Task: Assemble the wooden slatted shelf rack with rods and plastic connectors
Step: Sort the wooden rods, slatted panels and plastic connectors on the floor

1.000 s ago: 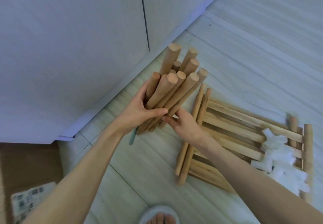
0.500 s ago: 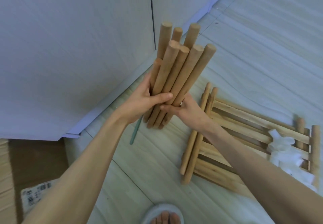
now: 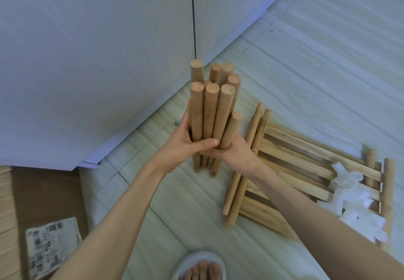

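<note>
A bundle of several wooden rods (image 3: 211,109) stands nearly upright in mid-frame, its lower ends close to the floor. My left hand (image 3: 185,146) grips the bundle from the left, thumb across its front. My right hand (image 3: 235,151) grips it from the right and below. To the right, stacked wooden slatted shelf panels (image 3: 293,161) lie flat on the floor. A pile of white plastic connectors (image 3: 354,194) rests on the panels' right end.
White cabinet doors (image 3: 98,61) fill the upper left, with a plinth along the floor. A cardboard box (image 3: 41,220) with a label sits at the lower left. A small green item (image 3: 176,123) lies by the plinth. My foot in a slipper (image 3: 202,267) is at the bottom.
The bundle has swung from leaning right to nearly upright and come lower, with both hands still holding it. The view has shifted slightly.
</note>
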Tool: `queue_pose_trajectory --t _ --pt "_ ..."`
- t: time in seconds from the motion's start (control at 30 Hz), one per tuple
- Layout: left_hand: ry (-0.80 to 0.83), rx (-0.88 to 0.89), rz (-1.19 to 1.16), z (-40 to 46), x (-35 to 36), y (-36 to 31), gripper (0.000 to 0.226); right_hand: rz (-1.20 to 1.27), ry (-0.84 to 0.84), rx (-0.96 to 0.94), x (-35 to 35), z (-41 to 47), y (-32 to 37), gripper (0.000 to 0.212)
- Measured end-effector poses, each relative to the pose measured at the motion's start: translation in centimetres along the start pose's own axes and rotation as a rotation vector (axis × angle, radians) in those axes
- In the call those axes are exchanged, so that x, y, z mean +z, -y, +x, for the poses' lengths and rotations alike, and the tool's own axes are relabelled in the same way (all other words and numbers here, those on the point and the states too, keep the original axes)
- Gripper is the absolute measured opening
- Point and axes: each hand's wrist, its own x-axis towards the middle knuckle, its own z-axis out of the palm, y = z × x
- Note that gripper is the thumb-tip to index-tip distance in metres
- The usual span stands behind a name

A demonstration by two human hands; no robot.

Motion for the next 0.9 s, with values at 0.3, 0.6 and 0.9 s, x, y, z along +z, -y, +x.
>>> queue_pose_trajectory --t 0.3,0.6,0.9 --pt "0.025 -0.004 0.060 -0.3 0.9 1.1 0.069 0.070 0.007 -0.010 0.5 -0.2 -1.5 0.039" --pt "0.012 -0.011 0.074 -1.4 -1.0 0.4 0.081 -0.021 0.010 -0.015 2.7 1.0 -1.4 0.039" --pt "0.154 -0.107 0.237 2.0 -1.4 -0.5 0.071 0.432 -0.026 0.193 2.9 0.6 -0.8 0.040"
